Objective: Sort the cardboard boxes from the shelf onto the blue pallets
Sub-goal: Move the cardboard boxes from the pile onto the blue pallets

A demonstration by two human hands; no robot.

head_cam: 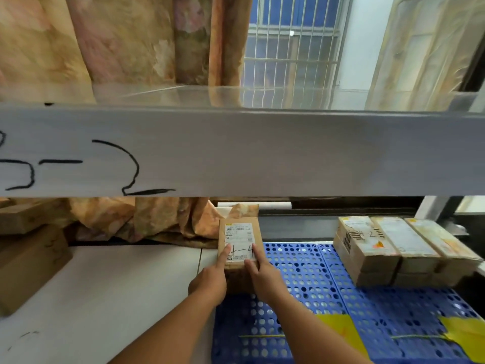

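A small cardboard box [238,233] with a white label marked "4-4" lies at the far left edge of the blue perforated pallet [301,279]. My left hand [210,279] grips its left side and my right hand [262,274] presses on its right side, fingers over the label. Both hands hold the box down on the pallet. At the pallet's right back, several labelled cardboard boxes [393,248] lie stacked in two layers. Brown cardboard boxes [29,258] rest on the white shelf board at the far left.
A grey shelf beam [262,153] marked "3-2" crosses the view just above the hands. Crumpled patterned curtain cloth [136,219] hangs behind the box. Yellow tape patches [464,334] lie on the pallet's near side. A barred window [291,48] is behind the upper shelf.
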